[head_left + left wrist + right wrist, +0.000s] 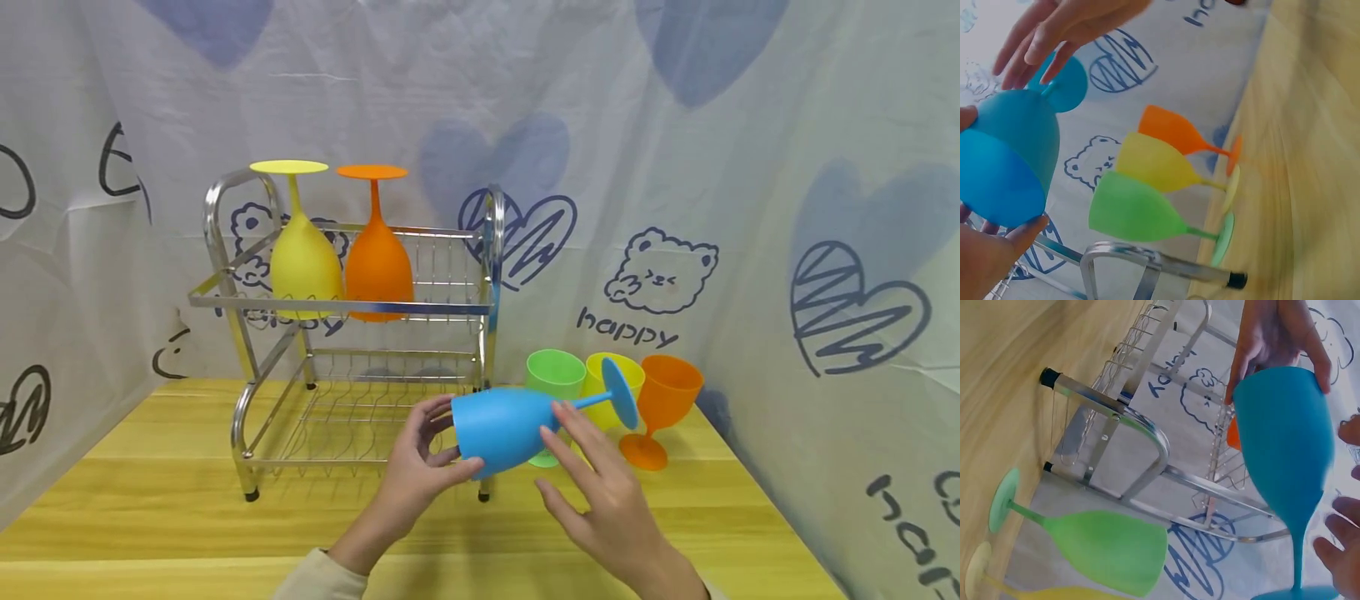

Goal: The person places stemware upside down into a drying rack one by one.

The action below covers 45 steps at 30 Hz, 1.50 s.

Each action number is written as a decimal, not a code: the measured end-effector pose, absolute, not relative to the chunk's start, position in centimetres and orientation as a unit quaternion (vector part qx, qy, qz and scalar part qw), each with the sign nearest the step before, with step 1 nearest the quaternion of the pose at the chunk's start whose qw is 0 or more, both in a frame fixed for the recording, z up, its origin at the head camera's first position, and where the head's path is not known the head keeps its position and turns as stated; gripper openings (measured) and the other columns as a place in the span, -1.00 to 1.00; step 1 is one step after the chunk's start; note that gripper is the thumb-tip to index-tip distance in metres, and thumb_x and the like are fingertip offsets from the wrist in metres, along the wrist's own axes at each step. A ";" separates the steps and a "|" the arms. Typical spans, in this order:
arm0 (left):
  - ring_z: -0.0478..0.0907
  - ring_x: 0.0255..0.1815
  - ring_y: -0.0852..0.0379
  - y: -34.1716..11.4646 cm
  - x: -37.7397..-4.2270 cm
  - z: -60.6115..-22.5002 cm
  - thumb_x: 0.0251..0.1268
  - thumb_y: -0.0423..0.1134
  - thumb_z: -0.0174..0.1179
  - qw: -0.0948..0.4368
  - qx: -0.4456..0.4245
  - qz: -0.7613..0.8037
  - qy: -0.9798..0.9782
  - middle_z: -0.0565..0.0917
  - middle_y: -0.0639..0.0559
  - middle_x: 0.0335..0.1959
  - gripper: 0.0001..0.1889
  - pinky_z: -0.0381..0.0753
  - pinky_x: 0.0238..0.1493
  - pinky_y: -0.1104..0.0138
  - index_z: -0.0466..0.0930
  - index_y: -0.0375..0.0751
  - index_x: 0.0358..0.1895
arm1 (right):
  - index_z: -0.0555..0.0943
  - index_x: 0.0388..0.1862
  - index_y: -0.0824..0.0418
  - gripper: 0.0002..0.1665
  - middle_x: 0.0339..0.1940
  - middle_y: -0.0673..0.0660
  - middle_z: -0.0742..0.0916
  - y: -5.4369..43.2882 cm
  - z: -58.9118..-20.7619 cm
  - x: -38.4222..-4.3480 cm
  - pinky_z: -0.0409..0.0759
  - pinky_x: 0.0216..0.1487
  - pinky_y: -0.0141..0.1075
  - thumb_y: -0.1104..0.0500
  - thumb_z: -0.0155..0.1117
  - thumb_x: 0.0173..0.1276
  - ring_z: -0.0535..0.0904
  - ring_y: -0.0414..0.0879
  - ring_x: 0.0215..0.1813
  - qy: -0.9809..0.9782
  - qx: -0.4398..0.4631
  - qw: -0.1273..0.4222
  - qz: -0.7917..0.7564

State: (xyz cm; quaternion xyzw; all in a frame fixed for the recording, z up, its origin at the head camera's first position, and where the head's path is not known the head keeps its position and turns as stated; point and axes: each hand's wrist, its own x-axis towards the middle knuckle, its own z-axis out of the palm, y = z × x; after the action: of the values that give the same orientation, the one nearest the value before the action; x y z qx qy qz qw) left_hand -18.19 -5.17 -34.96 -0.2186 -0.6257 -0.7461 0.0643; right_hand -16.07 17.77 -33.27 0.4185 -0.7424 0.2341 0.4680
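Observation:
My left hand (408, 471) grips a blue plastic goblet (502, 425) at its rim, thumb and fingers on opposite sides. The goblet lies nearly sideways in the air, mouth to the left and foot to the right. Beside the narrow end of its bowl is my right hand (603, 500), fingers spread and fairly straight. In the right wrist view those fingertips look apart from the blue goblet (1285, 437); whether they graze it is unclear. The left wrist view looks into the goblet's open mouth (1000, 181).
A two-tier metal dish rack (450, 308) stands left, with a yellow goblet (303, 262) and an orange goblet (378, 271) upside down on top. Upright at right are green (555, 367), yellow (618, 367) and orange (670, 392) goblets on the wooden table (135, 500).

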 end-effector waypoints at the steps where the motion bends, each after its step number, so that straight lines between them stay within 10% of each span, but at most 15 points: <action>1: 0.20 0.34 -0.31 -5.2 -18.2 -34.9 0.04 -0.42 0.41 0.058 -0.210 -0.757 -0.616 0.23 -0.34 0.31 -0.21 0.48 0.19 0.01 0.16 -0.36 0.34 | 0.57 0.13 0.41 -0.46 0.24 0.36 0.54 17.7 -33.3 -16.1 0.28 0.38 -0.23 -0.04 0.08 0.50 0.41 0.16 0.32 -0.730 0.416 0.485 0.241; 8: 0.17 0.38 -0.27 -5.6 -18.0 -35.1 0.06 -0.39 0.31 0.036 -0.182 -0.799 -0.572 0.19 -0.33 0.35 -0.21 0.39 0.25 -0.01 0.09 -0.37 0.37 | 0.60 0.10 0.42 -0.45 0.13 0.29 0.64 17.3 -33.4 -15.8 0.42 0.24 -0.35 -0.04 0.20 0.43 0.54 0.10 0.20 -0.749 0.316 0.486 0.321; 16: 0.19 0.37 -0.26 -5.4 -17.9 -35.2 0.01 -0.36 0.32 0.005 -0.206 -0.823 -0.529 0.19 -0.32 0.36 -0.18 0.38 0.26 0.02 0.08 -0.36 0.35 | 0.21 0.47 0.31 -0.26 0.36 0.28 0.45 16.3 -32.4 -15.6 0.52 0.17 -0.11 0.16 0.24 0.41 0.45 0.17 0.29 -0.735 0.185 0.093 0.645; 20: 0.17 0.39 -0.23 -5.2 -17.8 -35.1 0.03 -0.33 0.35 -0.011 -0.225 -0.821 -0.525 0.16 -0.31 0.37 -0.16 0.36 0.28 0.03 0.06 -0.34 0.36 | 0.02 0.53 0.27 -0.08 0.44 0.37 0.31 15.5 -32.1 -16.0 0.46 0.22 0.02 0.03 0.27 0.39 0.33 0.26 0.35 -0.660 0.190 0.007 0.727; 37: 0.09 0.42 -0.28 -5.9 -18.1 -34.4 0.08 -0.16 0.42 -0.028 -0.265 -0.798 -0.541 0.10 -0.36 0.41 -0.01 0.35 0.28 0.04 -0.05 -0.36 0.47 | 0.05 0.49 0.29 -0.09 0.39 0.33 0.35 14.3 -32.1 -16.1 0.38 0.27 0.07 0.10 0.29 0.32 0.34 0.24 0.34 -0.671 0.186 0.062 0.715; 45: 0.12 0.42 -0.16 -10.0 -18.1 -30.1 0.07 -0.37 0.40 0.083 -0.350 -0.716 -0.599 0.11 -0.21 0.48 -0.06 0.33 0.33 0.23 -0.01 -0.38 0.47 | 0.07 0.46 0.31 -0.14 0.35 0.32 0.38 15.2 -31.5 -16.6 0.51 0.17 -0.07 0.21 0.25 0.28 0.38 0.26 0.28 -0.684 0.202 0.110 0.692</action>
State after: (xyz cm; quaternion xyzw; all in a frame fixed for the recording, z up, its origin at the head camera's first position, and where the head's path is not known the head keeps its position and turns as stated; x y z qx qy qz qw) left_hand -18.07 -10.00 -30.09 -0.3503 -0.5987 -0.7155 0.0827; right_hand -16.60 15.19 -31.48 0.2024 -0.6838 0.6924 0.1097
